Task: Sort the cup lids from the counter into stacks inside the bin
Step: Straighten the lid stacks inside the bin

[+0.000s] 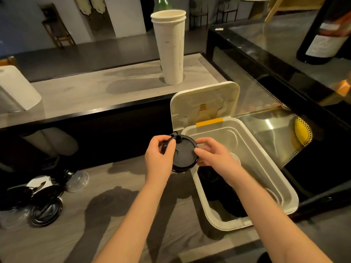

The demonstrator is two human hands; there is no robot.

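Both hands hold a black cup lid (pixel 183 154) just left of the white bin (pixel 266 160), above its near-left rim. My left hand (pixel 160 155) grips the lid's left edge, and a second black lid seems to sit behind it. My right hand (pixel 214 154) pinches the right edge and also holds a clear lid (pixel 235 158). Inside the bin, dark lids (pixel 214 186) lie at the near end, partly hidden by my right forearm. A pile of black, clear and white lids (pixel 43 198) lies on the counter at the far left.
The bin's hinged cover (pixel 205 103) stands open behind it. A tall stack of white paper cups (pixel 171 48) stands on the raised ledge. A paper towel roll (pixel 13 90) lies at the left. A glass display case (pixel 284 73) fills the right side.
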